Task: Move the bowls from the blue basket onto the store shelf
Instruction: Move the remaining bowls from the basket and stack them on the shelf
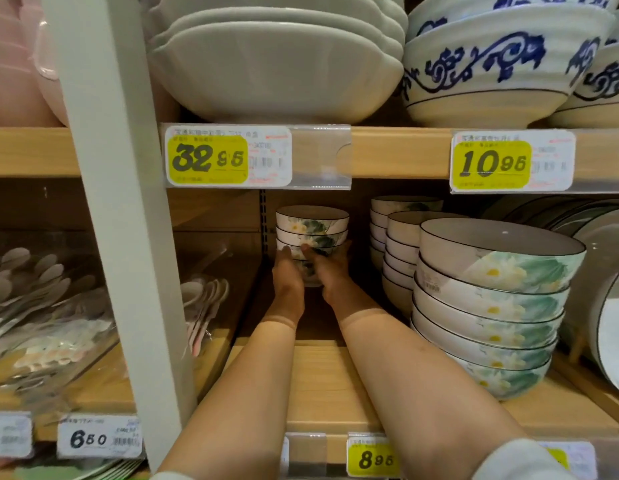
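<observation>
1. Left hand (288,271) and right hand (330,271) are wrapping fingers round a stack of small floral ceramic bowls (312,225) near the wooden shelf's (322,379) back edge.
2. Likely slippery, chippable (glazed ware), it is wanting low, two-sided support.

A shop's tableware aisle: wooden shelves (387,152) stacked with bowls (488,299), and yellow price tags (207,161) with barcodes clipped along the shelf edges, above and below those bowls.

Wooden shelving (398,152), white upright post (114,202), yellow price labels (207,160)
</observation>
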The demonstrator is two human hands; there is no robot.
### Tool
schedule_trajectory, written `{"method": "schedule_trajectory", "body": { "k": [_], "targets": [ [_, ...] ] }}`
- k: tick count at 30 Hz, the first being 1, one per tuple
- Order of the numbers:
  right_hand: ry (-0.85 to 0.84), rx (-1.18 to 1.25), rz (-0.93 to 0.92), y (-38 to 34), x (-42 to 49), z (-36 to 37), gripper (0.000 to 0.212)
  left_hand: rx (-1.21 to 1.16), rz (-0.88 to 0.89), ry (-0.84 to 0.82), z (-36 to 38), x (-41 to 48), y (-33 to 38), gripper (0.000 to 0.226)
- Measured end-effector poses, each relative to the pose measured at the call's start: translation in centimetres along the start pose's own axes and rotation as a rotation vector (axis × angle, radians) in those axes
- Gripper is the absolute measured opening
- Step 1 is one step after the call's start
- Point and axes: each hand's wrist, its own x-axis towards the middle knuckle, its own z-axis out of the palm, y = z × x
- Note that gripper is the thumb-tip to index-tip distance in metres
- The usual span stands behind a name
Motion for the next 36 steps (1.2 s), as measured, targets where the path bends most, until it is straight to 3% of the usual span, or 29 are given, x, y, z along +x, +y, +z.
{"method": "schedule_trajectory", "body": {
  "k": [6, 11, 25, 29, 32, 34, 36],
  "targets": [
    [-0.002, 0.032, 0.022, 0.3, 0.9, 0.5, 0.111, -0.044, -0.032, -0.019, 0.7, 0.8, 0.2, 0.045],
    [0.015, 0.049, -0.026, 0.9, 1.1, 0.6, 0.111, -0.048, -0.033, 0.028, 1.2, 1.3, 0.3, 0.041],
    [-0.012, 0.072, -0.095, 2.0, 1.7, 0.3, 0.114, 0.377, 0.103, 0.135, 0.9, 1.8, -0.5, 0.05],
    [-0.025, 0.077, -0.077, 1.7, 1.1, -0.1, 0.114, 0.218, 0.05, 0.124, 0.9, 1.1, -0.2, 0.048],
    [0.019, 0.18, -0.018, 1.0, -0.5, -0.5, 0.089, -0.058, -0.065, 0.116, 0.4, -0.7, 0.9, 0.052],
    [-0.009, 0.271, 0.019, 0.5, -2.3, -1.0, 0.057, -0.113, -0.093, 0.172, -0.2, -2.1, 1.5, 0.052],
    [-0.068, 0.341, 0.054, 0.4, -4.1, -1.6, 0.048, -0.103, -0.073, 0.266, -1.1, -3.9, 2.1, 0.048]
  ]
}}
